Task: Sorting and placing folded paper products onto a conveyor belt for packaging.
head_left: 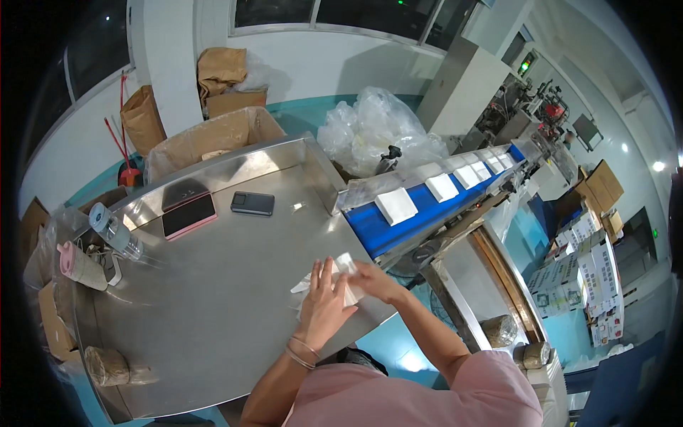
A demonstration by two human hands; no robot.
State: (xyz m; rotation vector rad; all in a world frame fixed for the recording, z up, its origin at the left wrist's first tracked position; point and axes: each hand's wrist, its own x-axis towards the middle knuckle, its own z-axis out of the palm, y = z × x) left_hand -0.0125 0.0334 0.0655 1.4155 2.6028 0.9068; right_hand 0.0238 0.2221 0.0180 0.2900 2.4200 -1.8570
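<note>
White packet [344, 279], lower centre of frame, at the steel desk [213, 299] edge: left hand [321, 302] flat with fingers spread, right hand [373, 280] fingers closed on it; best kept pinned while handled, clear of blue conveyor [398, 220].

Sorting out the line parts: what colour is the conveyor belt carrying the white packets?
Blue, seen in the head view: the conveyor belt carries white packets.

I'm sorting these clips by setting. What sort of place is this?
Probably a factory packing line: a blue conveyor belt carries white packets to a steel table, with stacked cartons nearby.
</note>
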